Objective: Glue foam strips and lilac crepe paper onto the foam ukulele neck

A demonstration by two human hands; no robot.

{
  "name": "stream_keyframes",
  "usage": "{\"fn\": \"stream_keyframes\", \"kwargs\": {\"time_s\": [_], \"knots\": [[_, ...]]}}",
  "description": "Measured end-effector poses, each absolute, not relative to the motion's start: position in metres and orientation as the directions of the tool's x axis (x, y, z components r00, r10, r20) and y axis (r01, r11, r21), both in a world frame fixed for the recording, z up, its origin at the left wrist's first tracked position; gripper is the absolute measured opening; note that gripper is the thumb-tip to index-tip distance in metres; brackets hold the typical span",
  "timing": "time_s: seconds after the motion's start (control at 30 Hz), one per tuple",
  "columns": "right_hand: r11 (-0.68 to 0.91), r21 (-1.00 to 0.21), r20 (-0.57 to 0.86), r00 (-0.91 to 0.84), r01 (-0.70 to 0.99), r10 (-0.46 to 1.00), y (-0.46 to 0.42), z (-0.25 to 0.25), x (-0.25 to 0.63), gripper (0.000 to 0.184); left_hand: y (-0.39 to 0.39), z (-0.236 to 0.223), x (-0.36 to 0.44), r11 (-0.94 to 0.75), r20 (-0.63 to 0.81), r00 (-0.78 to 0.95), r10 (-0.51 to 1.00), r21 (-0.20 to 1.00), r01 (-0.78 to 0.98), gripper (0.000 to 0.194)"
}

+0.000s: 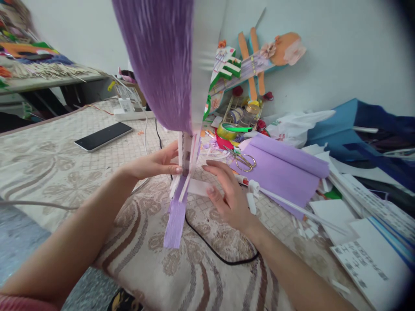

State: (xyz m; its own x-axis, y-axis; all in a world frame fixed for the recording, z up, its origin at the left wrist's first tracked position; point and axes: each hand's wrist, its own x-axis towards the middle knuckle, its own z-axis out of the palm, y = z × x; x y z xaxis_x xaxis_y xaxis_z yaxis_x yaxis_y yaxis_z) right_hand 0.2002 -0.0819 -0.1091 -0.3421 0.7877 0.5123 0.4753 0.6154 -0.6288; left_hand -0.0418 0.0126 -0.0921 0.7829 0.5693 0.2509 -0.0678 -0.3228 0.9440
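Note:
A tall handmade piece (158, 65) stands upright before me, with purple crinkled paper on its broad upper part and a pale side face. Its narrow lower part has white strips along the edges, and a loose purple paper strip (175, 220) hangs down onto the cloth. My left hand (164, 162) is closed around this narrow part from the left, thumb in front. On the other side my right hand (228, 194) has its thumb on the end of a short white strip (199, 188), index finger raised apart. The strip's other end meets the narrow part.
A phone (103, 136) lies at left, near a power strip (134, 114). Scissors (244, 162) rest on purple paper (275, 172) at right, beside a glue gun (251, 185). A black cable (223, 260) loops in front. Printed cards (359, 259) are at far right.

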Motion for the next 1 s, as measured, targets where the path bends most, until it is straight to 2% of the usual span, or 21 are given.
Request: {"fn": "stream_keyframes", "kwargs": {"time_s": [0.1, 0.17, 0.23, 0.3, 0.4, 0.5, 0.67, 1.0], "knots": [[0.566, -0.750, 0.480, -0.306, 0.343, 0.822, -0.083, -0.104, 0.198, 0.042, 0.013, -0.092, -0.042, -0.324, 0.258, 0.776, 0.575, 0.943, -0.073, 0.082], [0.488, -0.865, 0.437, -0.307, 0.114, 0.845, -0.083, -0.098, 0.195, 0.048, 0.013, -0.093, -0.042, -0.322, 0.264, 0.776, 0.573, 0.943, -0.083, 0.082], [0.368, -0.925, 0.377, -0.318, -0.092, 0.870, -0.081, -0.089, 0.193, 0.060, 0.014, -0.094, -0.043, -0.313, 0.260, 0.782, 0.566, 0.946, -0.087, 0.081], [0.266, -0.952, 0.302, -0.326, -0.153, 0.896, -0.080, -0.081, 0.191, 0.071, 0.015, -0.096, -0.043, -0.305, 0.258, 0.785, 0.563, 0.948, -0.093, 0.080], [0.167, -0.977, 0.202, -0.315, -0.135, 0.927, -0.078, -0.075, 0.192, 0.075, 0.015, -0.099, -0.043, -0.295, 0.277, 0.776, 0.567, 0.948, -0.122, 0.082], [0.055, -0.973, 0.120, -0.290, -0.223, 0.949, -0.078, -0.076, 0.193, 0.070, 0.015, -0.101, -0.042, -0.288, 0.280, 0.775, 0.567, 0.949, -0.132, 0.083], [-0.135, -0.902, -0.014, -0.283, -0.411, 0.959, -0.083, -0.076, 0.194, 0.058, 0.014, -0.098, -0.042, -0.312, 0.299, 0.766, 0.569, 0.940, -0.135, 0.081], [-0.240, -0.791, -0.042, -0.341, -0.562, 0.939, -0.089, -0.069, 0.198, 0.046, 0.014, -0.104, -0.040, -0.303, 0.315, 0.690, 0.652, 0.942, -0.143, 0.084]]}}
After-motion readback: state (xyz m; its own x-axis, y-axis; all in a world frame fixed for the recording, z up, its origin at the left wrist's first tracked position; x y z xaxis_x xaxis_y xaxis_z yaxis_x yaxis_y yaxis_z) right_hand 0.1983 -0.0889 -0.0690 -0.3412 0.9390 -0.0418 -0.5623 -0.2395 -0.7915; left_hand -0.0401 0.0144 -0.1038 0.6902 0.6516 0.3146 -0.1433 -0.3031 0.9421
